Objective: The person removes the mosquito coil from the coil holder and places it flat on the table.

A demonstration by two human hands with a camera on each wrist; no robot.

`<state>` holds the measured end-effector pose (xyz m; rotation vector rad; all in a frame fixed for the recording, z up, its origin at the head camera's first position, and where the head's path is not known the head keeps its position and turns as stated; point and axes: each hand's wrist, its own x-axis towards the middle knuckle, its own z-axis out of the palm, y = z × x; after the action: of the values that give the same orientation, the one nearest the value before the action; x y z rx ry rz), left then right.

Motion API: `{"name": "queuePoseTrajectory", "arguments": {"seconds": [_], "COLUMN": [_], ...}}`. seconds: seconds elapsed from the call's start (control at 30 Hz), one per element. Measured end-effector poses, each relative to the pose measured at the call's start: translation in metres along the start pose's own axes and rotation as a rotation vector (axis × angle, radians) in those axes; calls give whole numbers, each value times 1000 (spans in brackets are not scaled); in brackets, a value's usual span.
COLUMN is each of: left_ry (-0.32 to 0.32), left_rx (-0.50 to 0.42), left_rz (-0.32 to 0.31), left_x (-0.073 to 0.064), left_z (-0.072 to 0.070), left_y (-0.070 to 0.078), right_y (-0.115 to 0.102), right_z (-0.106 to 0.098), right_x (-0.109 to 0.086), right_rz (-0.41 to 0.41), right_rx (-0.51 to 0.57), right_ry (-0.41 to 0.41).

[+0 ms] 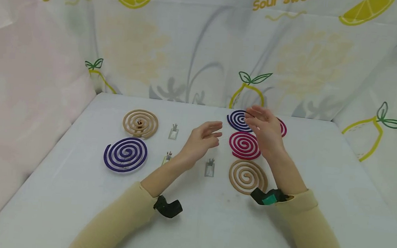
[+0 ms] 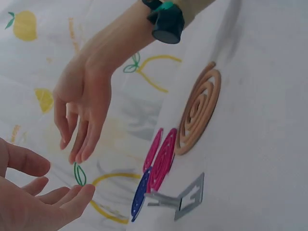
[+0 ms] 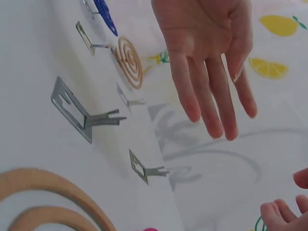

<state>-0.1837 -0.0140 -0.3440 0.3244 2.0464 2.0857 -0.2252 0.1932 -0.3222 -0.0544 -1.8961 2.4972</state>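
Observation:
My left hand [image 1: 200, 141] is held above the middle of the table, its fingers loosely bent and nothing in them. My right hand [image 1: 265, 130] is raised over the right-hand coils, likewise holding nothing. Below it lie a dark blue mosquito coil [image 1: 238, 121], a pink mosquito coil [image 1: 245, 145] and a tan mosquito coil [image 1: 248, 177]. Another pink coil [image 1: 283, 128] is partly hidden behind that hand. Small metal coil stands with upright prongs are near my left hand: one stand [image 1: 210, 168] nearer me, another stand [image 1: 173, 132] farther back, and a third stand [image 1: 167, 158] partly covered by the forearm.
At the left, a tan coil [image 1: 140, 123] and a dark blue coil [image 1: 125, 154] sit raised on stands. A white table [image 1: 198, 231] carries everything, with lemon-print cloth [image 1: 204, 43] hanging behind. Both wrists wear black camera mounts [image 1: 168, 207].

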Motion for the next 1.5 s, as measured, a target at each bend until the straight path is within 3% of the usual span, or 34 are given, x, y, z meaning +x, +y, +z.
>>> {"name": "queuePoseTrajectory", "arguments": {"seconds": [0.33,0.57,0.73,0.9,1.2,1.5], "left_ry": [13,15,-33,-32,-22,-15], "left_rx": [84,146,165,159,221,183], "left_rz": [37,29,19,-12,-8,-47], "left_x": [-46,-56,-60,-64,-73,-81], "left_z": [-77,-127,-148,-172,-223,-253], "left_y": [12,22,29,32,26,17], "right_y": [0,7,16,25,40,52], "right_z": [46,76,97,117,147,164], "right_x": [-21,-30,-34,-37,-43,-45], "right_rz": [-14,1,9,0,23,47], "right_rx": [-36,-17,-15,-25,-28,-16], "right_ry": [-87,-176,-215,-262,-303,-306]}}
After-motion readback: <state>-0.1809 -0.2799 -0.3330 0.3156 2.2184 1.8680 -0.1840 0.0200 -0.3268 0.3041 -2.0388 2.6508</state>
